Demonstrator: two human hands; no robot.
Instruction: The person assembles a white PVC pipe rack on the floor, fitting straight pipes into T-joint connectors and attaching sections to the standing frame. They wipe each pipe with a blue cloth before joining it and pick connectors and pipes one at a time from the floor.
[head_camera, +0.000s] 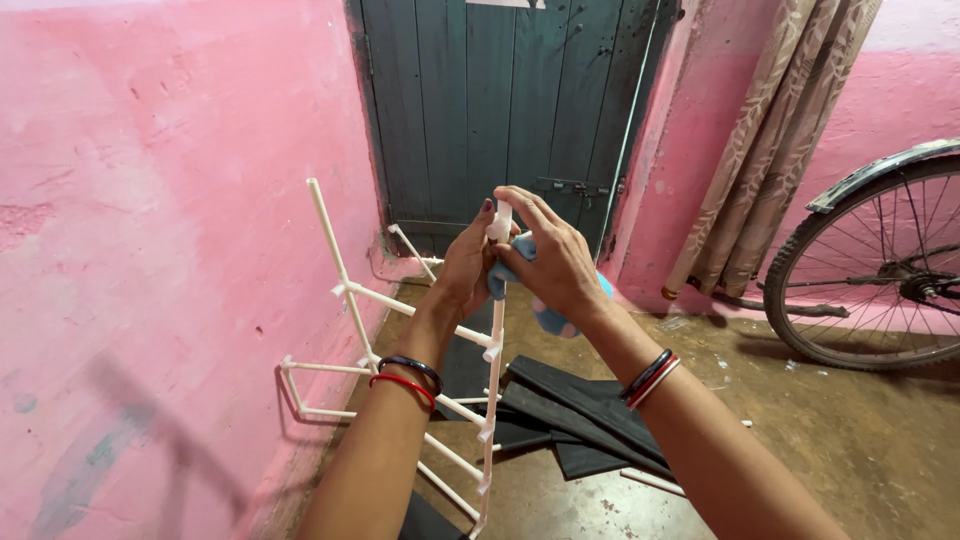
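Where a pink plastered wall (150, 250) meets a dark blue-grey plank door (500, 110), a white plastic rack frame (350, 300) is leaned on the wall above a worn brown concrete floor (850, 440). The frame's front upright post (492, 400) is pinched near its top by the left hand (467, 265), fingers pressed together around it. A blue cloth (545, 300) is gripped in the right hand (555, 260) and held against the same post. Black flat panels (580, 420) are scattered on the floor below. A patterned curtain (770, 140) and a bicycle wheel (880, 270) are seen at right.
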